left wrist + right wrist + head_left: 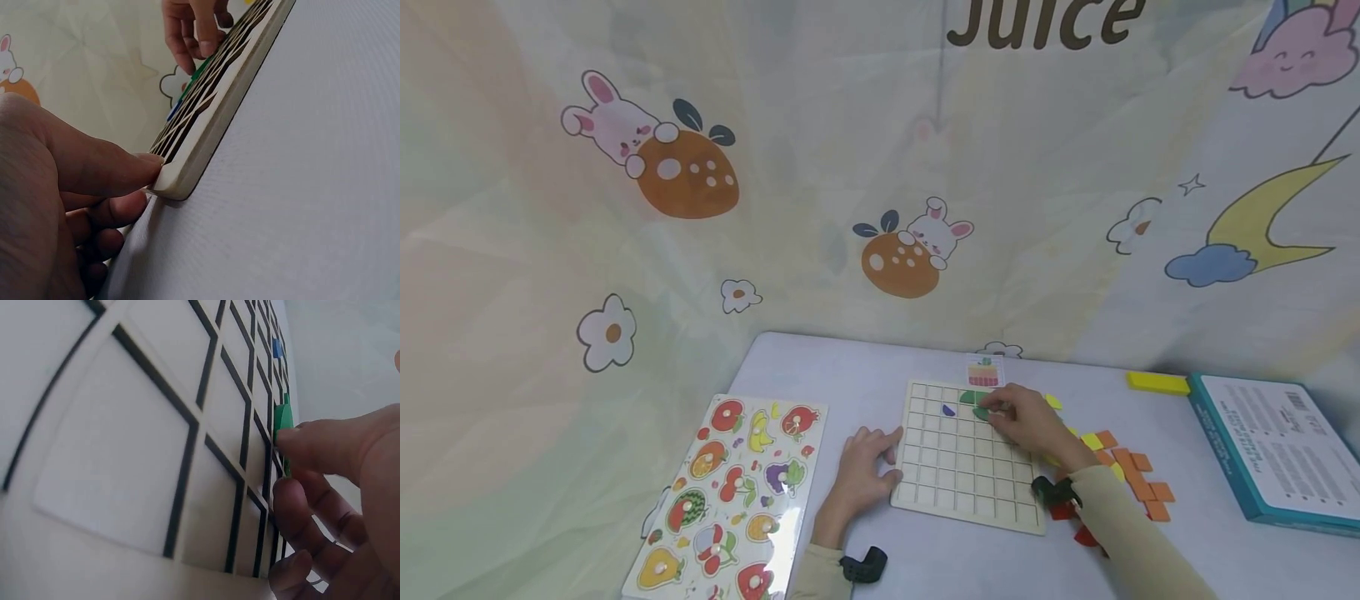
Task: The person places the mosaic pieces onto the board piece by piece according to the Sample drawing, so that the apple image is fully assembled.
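Observation:
A pale wooden grid board (958, 467) lies on the table. My left hand (861, 471) holds its left edge, thumb (140, 165) on the rim at a corner and the other fingers curled beside it. Over the far part of the board, my right hand (1026, 421) pinches a green piece (284, 420) between thumb and fingers, close to the grid. Other green pieces (967, 397) sit in the far row, partly hidden by the fingers. A small blue piece (948, 411) lies in a square to their left.
A picture card (985, 372) stands behind the board. Orange tiles (1138, 479), with yellow and red pieces, lie scattered at right, partly under the right forearm. Farther right are a teal-edged box (1277, 450) and a yellow block (1157, 383). A fruit sticker sheet (730, 492) lies left.

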`<state>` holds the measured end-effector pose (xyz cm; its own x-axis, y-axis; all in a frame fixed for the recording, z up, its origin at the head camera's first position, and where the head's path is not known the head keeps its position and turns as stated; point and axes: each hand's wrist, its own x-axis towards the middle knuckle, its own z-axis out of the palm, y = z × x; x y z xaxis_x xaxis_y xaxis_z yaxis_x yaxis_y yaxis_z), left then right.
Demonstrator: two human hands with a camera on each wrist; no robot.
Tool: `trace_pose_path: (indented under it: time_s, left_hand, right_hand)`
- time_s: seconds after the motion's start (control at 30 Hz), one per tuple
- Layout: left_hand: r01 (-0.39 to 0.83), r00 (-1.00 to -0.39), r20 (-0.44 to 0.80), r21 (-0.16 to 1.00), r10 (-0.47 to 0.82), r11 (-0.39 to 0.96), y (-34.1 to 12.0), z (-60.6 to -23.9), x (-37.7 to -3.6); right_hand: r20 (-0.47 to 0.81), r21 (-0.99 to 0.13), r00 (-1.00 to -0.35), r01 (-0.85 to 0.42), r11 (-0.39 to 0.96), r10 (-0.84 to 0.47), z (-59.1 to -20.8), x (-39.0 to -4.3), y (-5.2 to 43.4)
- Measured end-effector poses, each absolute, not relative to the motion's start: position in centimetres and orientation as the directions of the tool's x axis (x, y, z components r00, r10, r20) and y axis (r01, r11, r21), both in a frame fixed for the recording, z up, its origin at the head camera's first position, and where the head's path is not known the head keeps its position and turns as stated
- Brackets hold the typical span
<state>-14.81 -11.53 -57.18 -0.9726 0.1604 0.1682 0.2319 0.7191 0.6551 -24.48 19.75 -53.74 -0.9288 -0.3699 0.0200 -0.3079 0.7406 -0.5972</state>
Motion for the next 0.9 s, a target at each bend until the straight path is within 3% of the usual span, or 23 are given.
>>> trace_pose_path:
  time_s: [0.27,0.6,0.9]
  left_hand:
    - [0.219,-0.976,0.150,0.663,0.159,0.716,-11.55,-56.97,-14.76]
    - [0.215,-0.977,0.146,0.669,0.158,0.711,-11.48,-56.99,-14.82]
    - [0.223,-0.975,0.156,0.663,0.159,0.715,-11.54,-56.85,-14.79]
  right_hand:
    - [0.044,-0.580,-0.941,-0.298,0.758,-0.337,-53.90,-24.39,18.86]
    - [0.014,-0.612,-0.921,-0.315,0.726,-0.388,-53.82,-24.64,18.96]
    - [0.057,-0.659,-0.961,-0.240,0.713,-0.271,-53.95,-24.43,19.14]
